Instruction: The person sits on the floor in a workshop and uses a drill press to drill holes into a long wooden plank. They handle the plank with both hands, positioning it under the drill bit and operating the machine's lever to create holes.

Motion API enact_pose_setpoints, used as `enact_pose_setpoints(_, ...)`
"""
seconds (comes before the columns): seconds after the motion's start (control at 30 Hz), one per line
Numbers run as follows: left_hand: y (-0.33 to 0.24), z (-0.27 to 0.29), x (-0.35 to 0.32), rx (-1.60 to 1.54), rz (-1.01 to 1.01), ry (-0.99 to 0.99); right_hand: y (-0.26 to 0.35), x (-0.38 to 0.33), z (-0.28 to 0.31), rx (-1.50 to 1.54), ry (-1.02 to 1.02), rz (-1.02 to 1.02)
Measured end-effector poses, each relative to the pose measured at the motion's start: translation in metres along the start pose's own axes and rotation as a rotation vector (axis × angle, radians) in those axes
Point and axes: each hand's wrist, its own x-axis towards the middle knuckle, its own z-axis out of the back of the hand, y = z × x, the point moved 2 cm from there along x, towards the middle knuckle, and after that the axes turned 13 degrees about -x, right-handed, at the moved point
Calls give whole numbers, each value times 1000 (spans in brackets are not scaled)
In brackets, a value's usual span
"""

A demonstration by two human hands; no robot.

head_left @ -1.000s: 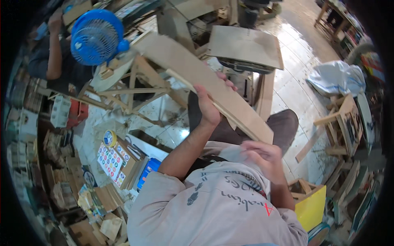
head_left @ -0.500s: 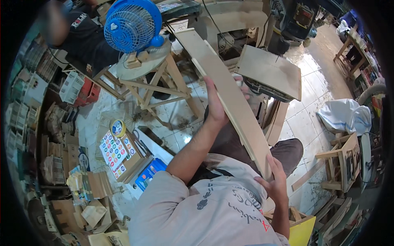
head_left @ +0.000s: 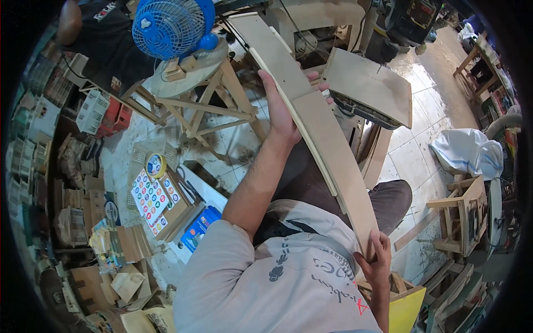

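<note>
Two long wooden boards [head_left: 336, 139], pale brown and overlapping lengthwise, slant above the seated person's lap, the far end up beside the blue fan [head_left: 166, 28] and the near end against the lower right of the shirt [head_left: 300, 277]; the upper board's square end lies across the lower one just past the left hand [head_left: 282, 111], and a thin pale strip runs along their left edge; the left hand is clamped around the boards at about that overlap, its thumb up along the left side and the tips of its fingers [head_left: 317, 84] showing past the right side; the right hand [head_left: 378, 258] grips the near end, thumb on the left and fingers closed over the right edge; the dark trousers [head_left: 391, 202] show beneath; beyond the boards, to the right, a flat panel [head_left: 369, 83] sits tilted on a machine, with a white sack [head_left: 466, 152] further right on the floor; to the left, small wood blocks [head_left: 175, 69] lie on a round-topped stool [head_left: 208, 62] by the fan; nearer, a roll of tape [head_left: 155, 165] rests by a sheet of round coloured stickers [head_left: 149, 195], near a blue packet [head_left: 201, 226].
</note>
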Motion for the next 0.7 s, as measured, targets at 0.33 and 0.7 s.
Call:
enact_pose_setpoints(0.33, -5, 0, 1, -84, -11, 6, 1, -4, -10, -34, -19, 29)
enact_pose_setpoints(0.7, 5, -9, -9, -67, -18, -18, 11, 6, -19, -65, -28, 67)
